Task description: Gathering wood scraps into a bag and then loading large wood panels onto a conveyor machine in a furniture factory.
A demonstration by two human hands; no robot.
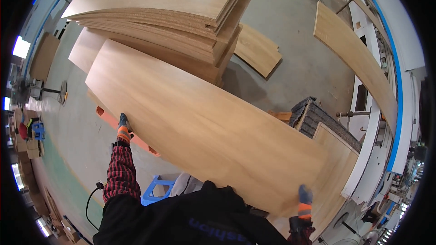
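A: Holding a long wooden panel (204, 127) with both hands, gloved. Left hand (123, 126) is on the panel's left long edge, about midway along, fingers curled around the edge, clamped on it. Sleeve is red-and-black check.

B: Right hand?

A: Right hand (305, 198) is at the panel's near right corner, glove blue and orange, fingers wrapped over the edge, gripping. Only the back of the glove shows, palm side hidden.

B: Where's the panel sitting?

A: Tilted, running from upper left to lower right across the view. Far end lies over the lower boards of a stack of panels (168, 13); near end is in front of the person's chest. Can't tell if the far end rests on the stack or is lifted just clear.

B: Under it?

A: An orange pallet (136, 138) shows below the left edge, just beside the left hand. A blue plastic stool (153, 189) is on the floor near the person's left elbow.

B: Right side?

A: A flat board (338, 159) lies beside the panel's near right corner, touching or just under it. Behind that a dark grey block (313, 113). A white and blue machine (381, 122) runs along the right rim, with a long narrow board (354, 54) lying along it. One loose short board (256, 50) on the concrete floor (295, 27), just right of the stack.

B: Left rim?

A: A stand fan (45, 91) and small boxes, well apart from the hands.
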